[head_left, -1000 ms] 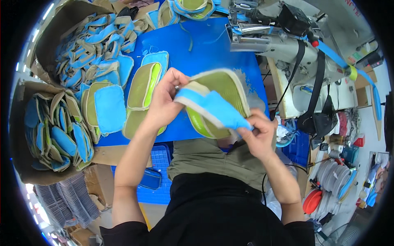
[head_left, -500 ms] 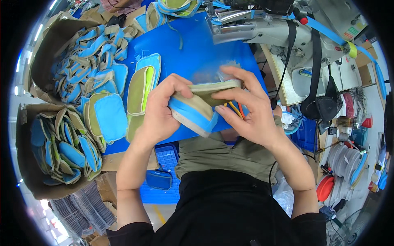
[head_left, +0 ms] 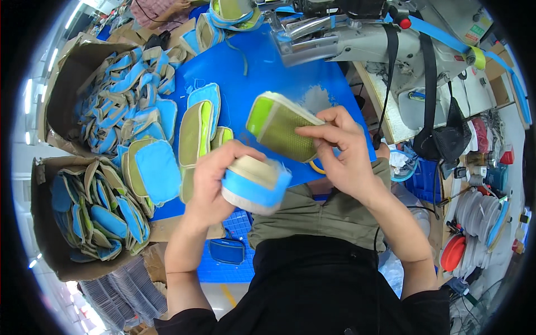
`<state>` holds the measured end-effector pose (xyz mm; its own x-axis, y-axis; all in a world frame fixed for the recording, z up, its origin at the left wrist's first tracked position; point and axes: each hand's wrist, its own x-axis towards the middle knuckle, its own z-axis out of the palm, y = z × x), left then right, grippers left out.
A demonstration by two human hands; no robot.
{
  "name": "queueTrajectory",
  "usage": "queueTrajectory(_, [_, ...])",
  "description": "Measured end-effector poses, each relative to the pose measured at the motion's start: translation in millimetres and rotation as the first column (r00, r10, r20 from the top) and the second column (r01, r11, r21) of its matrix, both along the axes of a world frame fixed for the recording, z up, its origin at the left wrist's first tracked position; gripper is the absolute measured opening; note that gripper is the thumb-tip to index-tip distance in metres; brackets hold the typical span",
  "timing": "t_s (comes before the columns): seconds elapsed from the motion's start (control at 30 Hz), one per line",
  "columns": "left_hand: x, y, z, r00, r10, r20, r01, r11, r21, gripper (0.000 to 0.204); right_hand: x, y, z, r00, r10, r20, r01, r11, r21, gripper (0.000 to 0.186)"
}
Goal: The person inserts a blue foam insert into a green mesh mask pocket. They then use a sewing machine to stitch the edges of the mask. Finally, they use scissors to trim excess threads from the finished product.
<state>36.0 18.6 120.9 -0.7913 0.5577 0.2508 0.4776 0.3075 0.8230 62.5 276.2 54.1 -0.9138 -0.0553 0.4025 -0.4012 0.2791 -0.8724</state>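
Note:
My left hand grips a curved fabric band, striped beige, blue and pale grey and a little blurred. Between the thumb and fingers of my right hand is an olive fabric panel with a mesh face, a pale bound edge and a bright green end. The panel is tilted above the blue table, up and to the right of the band, with a small gap between them. Left of my hands, olive and green panels lie partly over a blue one.
Two cardboard boxes at left hold blue-and-beige bands and stacked panels. A sewing machine stands at the far right, straps hanging beside it. White scraps lie on the table. Tape rolls sit at right.
My hands have moved apart, the left one down with the band. In my right hand the panel has turned from edge-on to show its mesh face. The whole view has shifted slightly.

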Motion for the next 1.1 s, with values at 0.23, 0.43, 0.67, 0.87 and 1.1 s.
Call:
queueTrajectory(0.23, [-4.4,18.4,-18.9,0.995,0.085,-0.053,-0.088,0.995,-0.047,0.019,23.5,-20.5,-4.5,0.969,0.212,0.129,-0.163,0.937,-0.310,0.025])
queueTrajectory(0.43, [-6.0,8.4,-14.4,0.989,-0.011,0.149,0.017,0.999,-0.041,0.028,25.1,-12.6,-5.2,0.989,0.072,0.130,-0.050,0.985,-0.164,0.018])
queueTrajectory(0.67, [-19.6,-13.2,-2.3,0.783,-0.068,0.619,0.051,0.998,0.045,0.036,20.8,-4.8,-7.2,0.990,0.113,0.090,-0.105,0.990,-0.090,0.020])
queueTrajectory(0.87, [-20.6,0.9,-0.4,0.985,0.016,-0.169,-0.042,0.988,-0.150,0.020,17.5,-2.3,0.4,0.986,0.140,0.094,-0.138,0.990,-0.026,0.021])
queueTrajectory(1.1, [-19.1,1.3,-7.4,0.987,-0.036,0.157,0.048,0.996,-0.075,0.012,10.1,7.3,6.6,0.979,0.173,0.105,-0.183,0.979,0.092,0.022])
